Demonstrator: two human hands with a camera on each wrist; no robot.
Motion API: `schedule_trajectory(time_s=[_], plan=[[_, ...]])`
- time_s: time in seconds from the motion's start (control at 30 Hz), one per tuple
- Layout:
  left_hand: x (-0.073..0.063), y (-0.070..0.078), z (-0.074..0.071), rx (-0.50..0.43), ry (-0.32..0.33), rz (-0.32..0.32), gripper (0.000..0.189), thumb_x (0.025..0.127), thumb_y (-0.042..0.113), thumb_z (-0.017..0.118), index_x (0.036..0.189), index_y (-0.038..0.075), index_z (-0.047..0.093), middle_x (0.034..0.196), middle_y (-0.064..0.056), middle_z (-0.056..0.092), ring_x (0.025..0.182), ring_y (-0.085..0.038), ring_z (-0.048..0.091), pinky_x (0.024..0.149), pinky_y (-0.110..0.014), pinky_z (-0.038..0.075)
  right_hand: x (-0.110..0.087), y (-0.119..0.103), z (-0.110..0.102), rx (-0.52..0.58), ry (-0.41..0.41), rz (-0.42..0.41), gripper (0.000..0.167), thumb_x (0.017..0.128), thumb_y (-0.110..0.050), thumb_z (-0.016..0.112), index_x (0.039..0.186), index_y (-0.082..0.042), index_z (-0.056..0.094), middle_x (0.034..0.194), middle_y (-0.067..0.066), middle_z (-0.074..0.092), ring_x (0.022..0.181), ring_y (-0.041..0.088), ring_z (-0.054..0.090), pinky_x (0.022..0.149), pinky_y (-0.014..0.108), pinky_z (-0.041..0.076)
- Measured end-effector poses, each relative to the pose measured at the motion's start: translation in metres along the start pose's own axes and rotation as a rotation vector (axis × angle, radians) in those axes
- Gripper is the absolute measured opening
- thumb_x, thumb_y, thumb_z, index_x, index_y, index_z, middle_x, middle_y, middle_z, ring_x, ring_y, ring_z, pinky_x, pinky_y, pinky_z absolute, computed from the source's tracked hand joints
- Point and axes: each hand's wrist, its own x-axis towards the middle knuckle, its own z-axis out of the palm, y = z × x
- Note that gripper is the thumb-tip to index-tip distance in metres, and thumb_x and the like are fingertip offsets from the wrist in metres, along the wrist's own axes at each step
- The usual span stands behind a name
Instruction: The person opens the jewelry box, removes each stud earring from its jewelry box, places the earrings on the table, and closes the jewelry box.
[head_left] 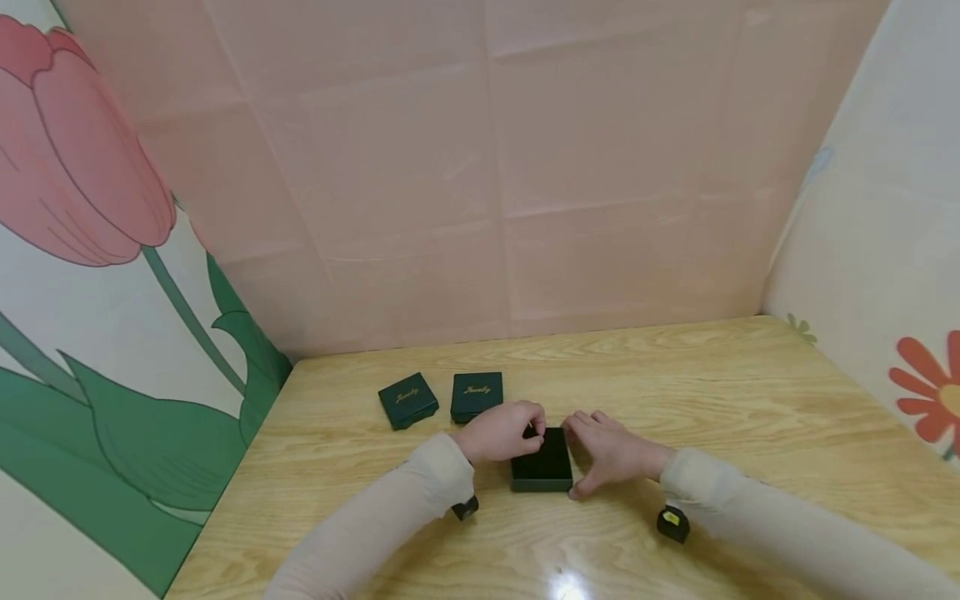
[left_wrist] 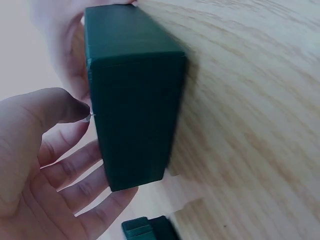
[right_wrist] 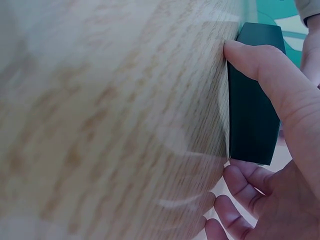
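Observation:
A small dark green jewelry box (head_left: 542, 485) stands on the table, its black inside facing up. Above its left part my left hand (head_left: 502, 429) has thumb and index finger close together. The left wrist view shows a tiny shiny thing (left_wrist: 88, 119) at the thumb tip; its kind is too small to tell. My right hand (head_left: 611, 450) holds the box from the right, thumb at the near corner and fingers at the far end. In the right wrist view the thumb (right_wrist: 265, 62) lies along the box's outer wall (right_wrist: 252, 115).
Behind my left hand sit two dark green boxes with gold lettering, one turned askew (head_left: 408, 398) and one straighter (head_left: 477, 390). The wood-grain table (head_left: 712, 392) ends at a pink sheet (head_left: 487, 208) behind. Printed flower sheets flank both sides.

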Motion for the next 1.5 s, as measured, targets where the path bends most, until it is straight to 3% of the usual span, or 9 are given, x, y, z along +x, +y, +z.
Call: schedule_trajectory(time_s=[0.13,0.27,0.4,0.53,0.73,0.9,1.13,1.3,1.5], plan=[[-0.003,0.000,-0.006,-0.028,0.029,-0.001,0.004,0.093,0.021,0.064,0.093,0.019,0.060,0.091,0.011,0.061,0.082,-0.003,0.057,0.074,-0.017,0.047,0.000,0.000,0.000,-0.004,0.003,-0.002,0.079,0.061,-0.053,0.086,0.117,-0.010,0.051,0.107,-0.004,0.050,0.094,0.017,0.043,0.081,0.036,0.039],[-0.011,0.000,-0.018,-0.084,0.088,-0.013,0.005,0.093,0.021,0.063,0.091,0.020,0.059,0.092,0.012,0.061,0.096,-0.010,0.061,0.083,-0.022,0.049,0.001,-0.001,0.000,0.002,0.006,0.001,0.079,0.060,-0.052,0.086,0.117,-0.011,0.051,0.107,-0.004,0.051,0.095,0.017,0.043,0.082,0.037,0.040],[-0.026,-0.004,-0.034,-0.171,0.162,-0.033,0.006,0.095,0.024,0.061,0.091,0.022,0.057,0.093,0.011,0.061,0.100,-0.015,0.061,0.085,-0.027,0.049,0.001,-0.001,0.000,0.001,0.003,0.002,0.080,0.060,-0.053,0.086,0.118,-0.010,0.051,0.107,-0.003,0.051,0.095,0.017,0.043,0.082,0.037,0.040],[-0.041,-0.012,-0.046,-0.237,0.212,-0.056,0.006,0.096,0.026,0.060,0.092,0.023,0.056,0.093,0.011,0.061,0.099,-0.012,0.061,0.085,-0.030,0.050,0.000,0.000,0.000,0.000,-0.005,-0.001,0.082,0.061,-0.053,0.085,0.120,-0.008,0.051,0.109,-0.003,0.051,0.096,0.017,0.043,0.083,0.037,0.040],[-0.063,-0.026,-0.054,-0.348,0.290,-0.118,0.007,0.096,0.027,0.060,0.096,0.020,0.060,0.099,0.008,0.064,0.100,-0.012,0.062,0.091,-0.039,0.050,-0.001,0.000,-0.001,0.004,0.000,-0.007,0.082,0.062,-0.053,0.085,0.121,-0.008,0.050,0.111,-0.002,0.051,0.098,0.018,0.043,0.084,0.038,0.040],[-0.078,-0.040,-0.047,-0.446,0.364,-0.168,0.008,0.096,0.026,0.061,0.099,0.019,0.063,0.099,0.005,0.066,0.096,-0.013,0.063,0.088,-0.039,0.050,-0.001,0.000,0.000,-0.008,0.013,-0.024,0.082,0.061,-0.054,0.085,0.119,-0.008,0.051,0.109,-0.002,0.051,0.096,0.017,0.043,0.083,0.037,0.040],[-0.089,-0.059,-0.028,-0.530,0.403,-0.277,0.010,0.093,0.025,0.065,0.096,0.016,0.066,0.093,0.001,0.066,0.082,-0.017,0.060,0.071,-0.030,0.049,-0.001,0.000,0.002,-0.009,0.025,-0.042,0.081,0.061,-0.054,0.085,0.118,-0.007,0.051,0.107,-0.001,0.051,0.094,0.017,0.043,0.081,0.036,0.039],[-0.092,-0.069,-0.014,-0.536,0.388,-0.305,0.009,0.093,0.021,0.066,0.095,0.013,0.068,0.093,-0.001,0.067,0.082,-0.014,0.059,0.071,-0.028,0.049,-0.001,0.000,0.002,-0.010,0.023,-0.035,0.081,0.061,-0.053,0.085,0.119,-0.007,0.051,0.107,-0.002,0.051,0.094,0.017,0.043,0.082,0.036,0.039],[-0.094,-0.073,0.000,-0.550,0.317,-0.293,0.008,0.094,0.015,0.063,0.095,0.007,0.067,0.089,-0.004,0.065,0.077,-0.014,0.058,0.064,-0.027,0.049,0.000,0.001,0.001,-0.008,0.016,-0.026,0.081,0.061,-0.051,0.086,0.120,-0.008,0.051,0.107,-0.002,0.051,0.095,0.017,0.043,0.082,0.037,0.039]])
